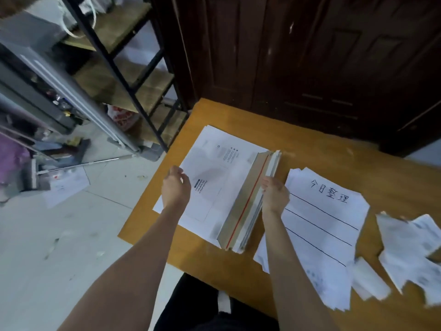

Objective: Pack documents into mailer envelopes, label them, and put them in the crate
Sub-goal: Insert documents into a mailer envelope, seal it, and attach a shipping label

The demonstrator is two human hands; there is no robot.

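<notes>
Black metal shelving rack (133, 75), dark wooden door (310, 56), mop (33, 174) on tiled floor (71, 235).

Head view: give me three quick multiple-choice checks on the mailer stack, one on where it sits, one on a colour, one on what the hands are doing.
1. Where does the mailer stack lie relative to the sheet with handwritten characters and ruled lines?
A. To its left
B. To its right
C. On top of it

2. What colour is the strip along the raised flap?
A. Blue
B. Red
C. Green

3. What is the right hand doing?
A. Resting flat on the table
B. Holding a pen
C. Gripping the raised flap edge

Answers:
1 A, the stack lies toward the table's left end, with the handwritten sheet beside it on the right.
2 B, a thin red line runs the flap's length.
3 C, its fingers curl on the flap edge, while the left hand hovers at the stack's left edge, holding nothing.
</notes>
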